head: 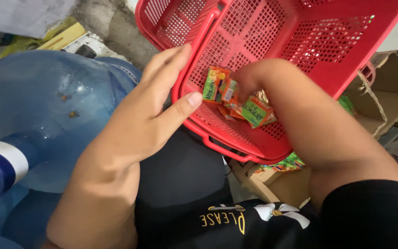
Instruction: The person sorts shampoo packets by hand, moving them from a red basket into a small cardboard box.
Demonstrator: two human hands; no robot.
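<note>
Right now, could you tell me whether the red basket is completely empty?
No, several small orange and green sachets lie inside the red basket, where the right hand reaches among them.

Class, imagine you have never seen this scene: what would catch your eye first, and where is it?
The bright red plastic basket fills the upper middle and right, with orange and green sachets on its mesh floor. The left hand grips its rim while the right hand reaches down among the sachets. A big blue water jug lies at the left.
</note>
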